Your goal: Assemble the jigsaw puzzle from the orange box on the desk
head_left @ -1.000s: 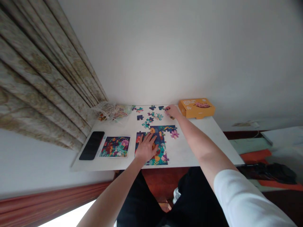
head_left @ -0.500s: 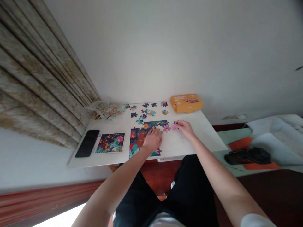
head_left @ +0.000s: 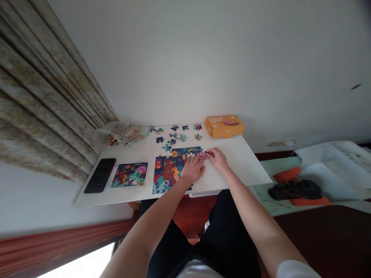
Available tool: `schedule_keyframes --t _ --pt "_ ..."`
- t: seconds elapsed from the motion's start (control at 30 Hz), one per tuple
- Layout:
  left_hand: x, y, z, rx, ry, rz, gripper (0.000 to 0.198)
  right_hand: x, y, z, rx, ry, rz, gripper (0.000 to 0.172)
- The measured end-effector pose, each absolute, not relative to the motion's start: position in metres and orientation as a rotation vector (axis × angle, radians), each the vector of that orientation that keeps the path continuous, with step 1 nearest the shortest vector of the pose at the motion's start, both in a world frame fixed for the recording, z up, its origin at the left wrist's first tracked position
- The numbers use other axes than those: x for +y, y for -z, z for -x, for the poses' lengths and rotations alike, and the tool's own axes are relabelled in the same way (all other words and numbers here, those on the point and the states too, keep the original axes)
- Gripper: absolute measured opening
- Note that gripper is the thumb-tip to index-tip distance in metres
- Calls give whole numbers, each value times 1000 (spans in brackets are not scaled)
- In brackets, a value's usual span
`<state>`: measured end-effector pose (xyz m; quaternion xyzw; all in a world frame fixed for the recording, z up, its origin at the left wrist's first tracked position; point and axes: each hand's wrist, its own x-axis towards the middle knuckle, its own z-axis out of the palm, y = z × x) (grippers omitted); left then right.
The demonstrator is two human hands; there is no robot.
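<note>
Head view: a white table (head_left: pixel 247 168) bearing a jigsaw at a partly built stage. We find the puzzle (head_left: pixel 166 170) at the table's near side, right of the card and partly covered by the left hand and forearm. We judge the greater share of it done, since a broad block is already joined. Its left border runs straight, while the upper left corner is missing and the right side ends in knobs and gaps; these parts are left to fill. The block lies flat, dark blue along the top, with brown, orange, red and teal figures below. Behind it, near the wall, we note the orange box (head_left: pixel 225 126); to the left, the card (head_left: pixel 129 174) with a small printed picture in similar colours. The left hand (head_left: pixel 193 168) rests palm down on the puzzle's right part, fingers extended, grasping nothing that we can see. The right hand (head_left: pixel 218 158), just beside it, pinches a pink piece (head_left: pixel 203 155) at the puzzle's right edge; whether that piece is seated we cannot tell. Smallest are the loose pieces (head_left: pixel 160 139), scattered between the puzzle and the wall, dark blue, teal and pink, some perhaps touching; these we count as not yet placed.
</note>
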<state>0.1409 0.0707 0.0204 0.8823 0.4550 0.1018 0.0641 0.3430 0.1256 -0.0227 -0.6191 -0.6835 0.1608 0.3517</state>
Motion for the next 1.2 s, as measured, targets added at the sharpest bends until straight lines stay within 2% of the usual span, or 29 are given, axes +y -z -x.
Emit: schedule_keyframes --t 0.23,1.2 --pt "70 -20 -142 1386 -295 -2684 53 122 21 -341 -1802 -357 1614 14" --pt "72 -16 -142 1367 -269 -2675 53 116 18 -337 -1834 -251 1575 14"
